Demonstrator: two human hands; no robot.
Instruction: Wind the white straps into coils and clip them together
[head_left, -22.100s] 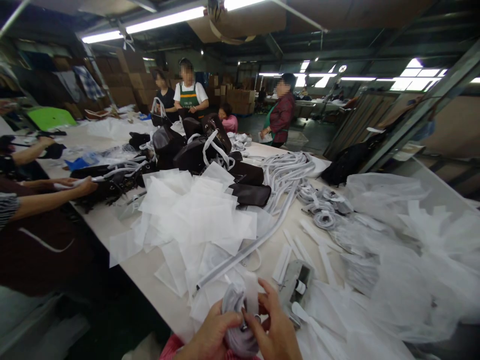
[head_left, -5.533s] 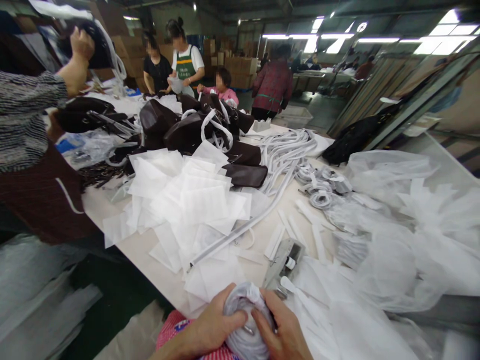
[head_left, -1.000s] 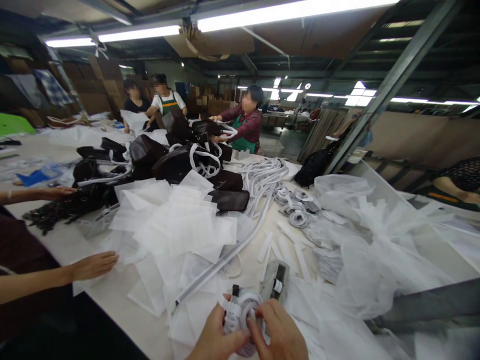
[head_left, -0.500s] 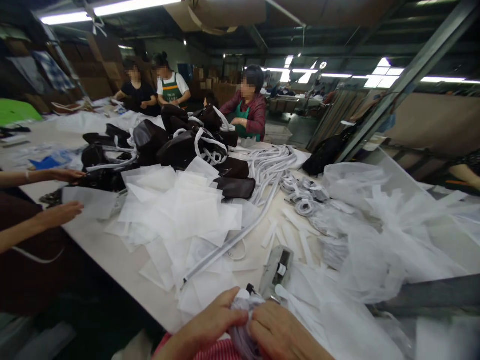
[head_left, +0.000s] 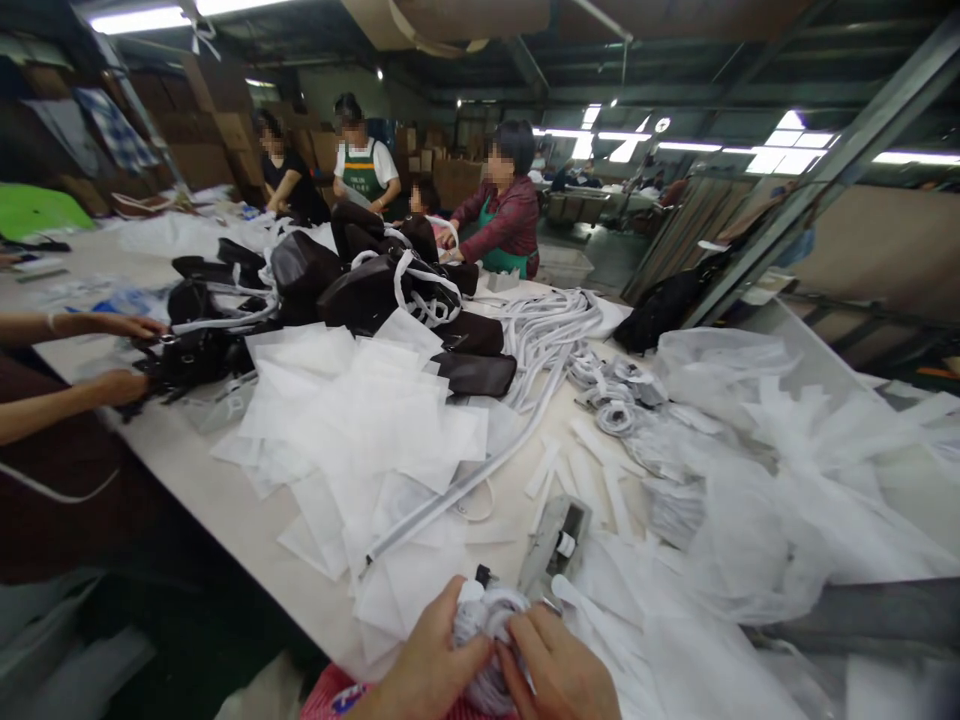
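At the near table edge, my left hand (head_left: 429, 655) grips the left side of a coiled strap (head_left: 491, 612) with a pale wrapping. My right hand (head_left: 564, 660) closes on the coil's right side, fingertips pressed to its middle. A dark end sticks up from the top of the coil, and a white strip lies against its upper left. Just beyond my hands sits a grey tape dispenser (head_left: 556, 545). One long wrapped strap (head_left: 457, 490) stretches across the table toward a bundle of similar straps (head_left: 551, 330).
White translucent sheets (head_left: 360, 400) lie piled at centre left. Behind them are dark brown bags (head_left: 375, 290). Coiled straps (head_left: 616, 412), paper strips (head_left: 581, 480) and clear plastic bags (head_left: 757, 530) spread rightward. A co-worker's hands (head_left: 120, 385) hold a dark bag at left; other people stand behind the table.
My right hand has shifted on the coil, which now shows more of its loops. The co-worker at left has moved a hand from a white sheet to the dark bag.
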